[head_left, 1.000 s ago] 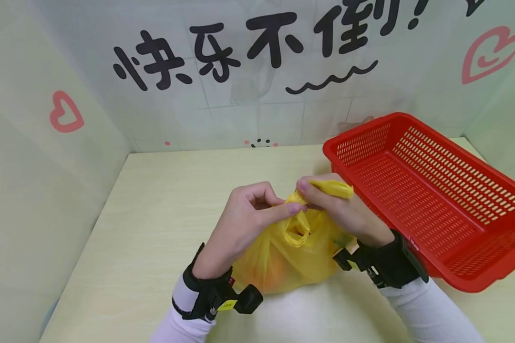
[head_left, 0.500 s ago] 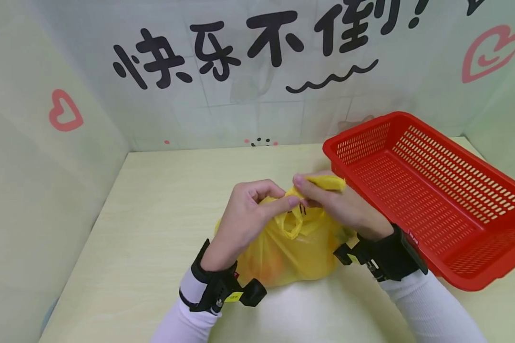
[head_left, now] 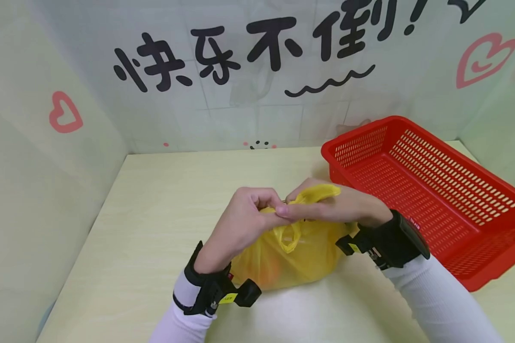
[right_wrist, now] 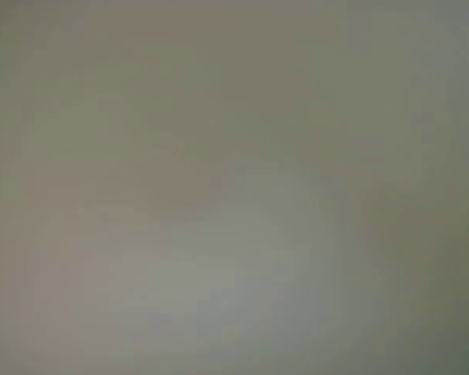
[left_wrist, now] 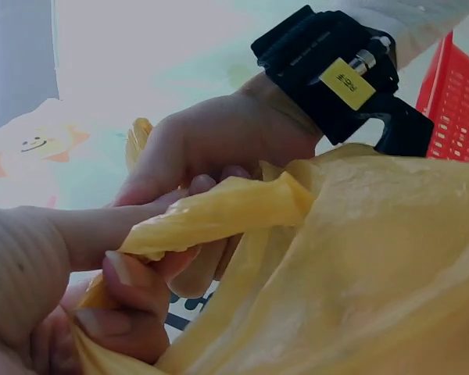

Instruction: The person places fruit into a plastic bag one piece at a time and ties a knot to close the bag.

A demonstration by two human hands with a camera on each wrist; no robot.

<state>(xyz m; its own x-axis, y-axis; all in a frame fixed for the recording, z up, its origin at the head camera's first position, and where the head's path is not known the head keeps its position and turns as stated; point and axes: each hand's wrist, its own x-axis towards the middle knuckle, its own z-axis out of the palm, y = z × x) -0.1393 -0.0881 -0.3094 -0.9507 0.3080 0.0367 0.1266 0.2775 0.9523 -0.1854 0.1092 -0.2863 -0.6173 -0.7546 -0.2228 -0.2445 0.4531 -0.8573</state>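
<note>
A yellow plastic bag (head_left: 302,262) sits on the table in the head view, with something orange showing through its side. At its gathered top, my left hand (head_left: 246,221) pinches a twisted strip of the bag, its thumb and curled fingers close together. My right hand (head_left: 347,205) meets it from the other side and holds the bag's top, a yellow end sticking up beside the thumb. A small loop of the bag hangs below both hands. In the left wrist view the twisted strip (left_wrist: 227,215) runs between the two hands. The right wrist view is too blurred to read.
A red plastic basket (head_left: 433,228) with slotted sides stands to the right, close to the right wrist. Behind the pale wooden table (head_left: 163,224) rises a printed backdrop (head_left: 154,119) with dark characters and hearts.
My right hand has turned, its thumb now stretched left to meet the left thumb. The yellow end now stands up beside that thumb. My left hand still pinches the bag.
</note>
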